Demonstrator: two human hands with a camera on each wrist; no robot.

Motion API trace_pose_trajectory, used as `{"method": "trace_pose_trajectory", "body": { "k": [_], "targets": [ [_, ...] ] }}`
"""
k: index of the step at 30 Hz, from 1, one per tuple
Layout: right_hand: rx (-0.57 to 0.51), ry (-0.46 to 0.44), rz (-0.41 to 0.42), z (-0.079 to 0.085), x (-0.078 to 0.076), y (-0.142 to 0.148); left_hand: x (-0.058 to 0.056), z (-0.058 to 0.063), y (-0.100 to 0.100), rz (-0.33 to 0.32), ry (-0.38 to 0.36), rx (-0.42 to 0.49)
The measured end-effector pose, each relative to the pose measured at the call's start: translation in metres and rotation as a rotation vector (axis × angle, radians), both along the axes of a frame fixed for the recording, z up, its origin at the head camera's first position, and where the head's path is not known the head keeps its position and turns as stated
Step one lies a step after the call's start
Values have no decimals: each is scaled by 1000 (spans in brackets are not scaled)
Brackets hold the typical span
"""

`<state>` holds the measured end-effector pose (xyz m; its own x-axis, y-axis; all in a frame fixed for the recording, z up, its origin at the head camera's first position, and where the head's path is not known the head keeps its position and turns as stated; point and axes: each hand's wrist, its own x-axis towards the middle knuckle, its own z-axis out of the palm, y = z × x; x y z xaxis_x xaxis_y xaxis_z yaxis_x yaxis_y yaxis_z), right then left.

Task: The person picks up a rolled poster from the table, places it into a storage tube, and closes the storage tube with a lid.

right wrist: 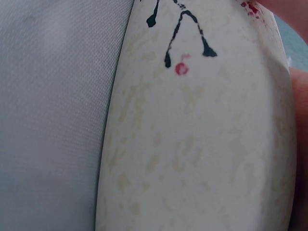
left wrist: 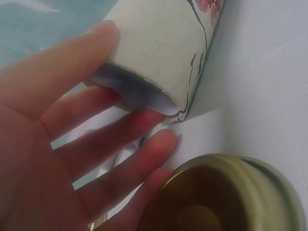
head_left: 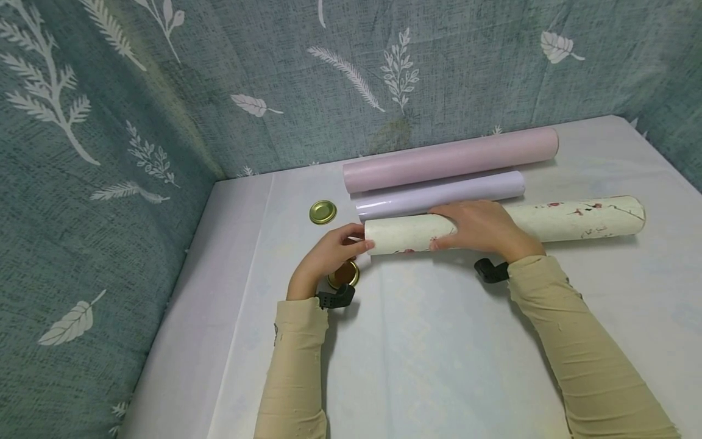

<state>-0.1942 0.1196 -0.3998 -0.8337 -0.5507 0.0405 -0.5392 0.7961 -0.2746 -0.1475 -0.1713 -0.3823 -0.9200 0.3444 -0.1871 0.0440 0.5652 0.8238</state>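
Floral paper roll (head_left: 548, 222) lying across tabletop (head_left: 439, 353), nearest of three rolls. Right hand (head_left: 482, 228) wrapped over its middle, grip clamped on roll. Left hand (head_left: 329, 256) at left end, fingers (left wrist: 120, 139) straight, touching open end, just above gold lid (left wrist: 226, 197).

Best done: steady the middle, keep end square, avoid crushing tube mouth.

Beyond: lilac roll (head_left: 439, 195), pink roll (head_left: 450, 160), second gold lid (head_left: 323, 211). White cloth over tabletop; teal leaf-print fabric (head_left: 109, 122) behind and at left.

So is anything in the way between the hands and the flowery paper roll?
No, nothing visible. The right hand already lies over the flowery roll, and the left hand has its fingers at the roll's open end. A gold lid sits beside that hand, not in between.
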Motion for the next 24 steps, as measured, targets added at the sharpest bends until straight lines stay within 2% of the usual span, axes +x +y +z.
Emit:
{"method": "trace_pose_trajectory", "body": {
  "k": [2,8,10,17,19,21,24],
  "targets": [
    [-1,0,2,0,-1,0,-2,-4,-1,-2,-7,3],
    [-5,-3,1,1,0,0,-15,-29,-9,-1,2,-5],
    [-5,-2,1,1,1,0,-16,-32,-10,-6,13,-1],
    [3,-3,-3,2,1,0,-1,-3,-2,-26,6,16],
    [4,-5,-2,2,0,0,-1,-4,-2,-33,28,27],
    [1,-3,-1,2,0,0,-2,-4,-1,-27,20,46],
    [-2,-1,1,2,1,0,-7,-16,-5,-16,1,57]
  ]
}}
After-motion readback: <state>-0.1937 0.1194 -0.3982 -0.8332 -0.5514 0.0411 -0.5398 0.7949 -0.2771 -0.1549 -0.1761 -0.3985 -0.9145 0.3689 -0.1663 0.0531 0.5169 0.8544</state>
